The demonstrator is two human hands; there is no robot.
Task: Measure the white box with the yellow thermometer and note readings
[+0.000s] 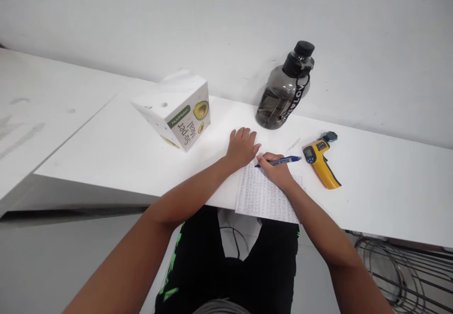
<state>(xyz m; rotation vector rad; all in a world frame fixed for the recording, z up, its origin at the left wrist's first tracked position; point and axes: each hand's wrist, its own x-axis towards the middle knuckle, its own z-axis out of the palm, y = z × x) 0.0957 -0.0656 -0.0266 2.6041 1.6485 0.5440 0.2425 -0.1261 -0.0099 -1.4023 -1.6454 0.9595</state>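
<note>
A sheet of paper (264, 196) covered in rows of handwriting lies at the table's front edge, its lower end overhanging. My right hand (278, 170) rests on its upper part, fingers closed round a blue pen (286, 160). The pen's tip points left, at the sheet's top area. My left hand (243, 148) lies flat with fingers apart, just left of the pen tip. It covers the upper left corner of the paper or sits right beside it; I cannot tell which.
A white box (184, 116) with avocado pictures stands left of my hands. Behind them is a dark, see-through water bottle (279, 95). To the right lies a yellow infrared thermometer (322, 163) by a small teal object (330, 136). A wire rack (406, 271) is below the table (389, 186).
</note>
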